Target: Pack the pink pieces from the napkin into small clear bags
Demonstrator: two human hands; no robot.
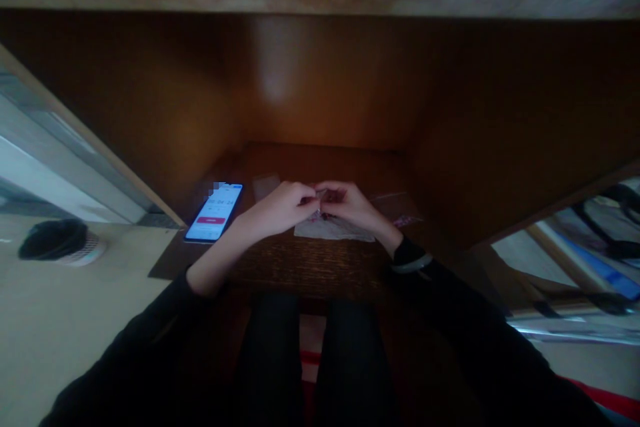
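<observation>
Brown wood (310, 263) bears a phone (213, 213) and pale sheet (337, 231) near both hands (296, 205) (346, 203), pinching a blurred item (321, 208).

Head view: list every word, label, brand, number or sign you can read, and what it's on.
"04 24": probable digits on the phone screen; the pair before them is too blurred.
Red button and smaller screen text: too blurred to read.
Nothing else readable.

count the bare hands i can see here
2: the left hand and the right hand, fingertips close together over the pale sheet at the center. Both are visible; no others show.
</observation>
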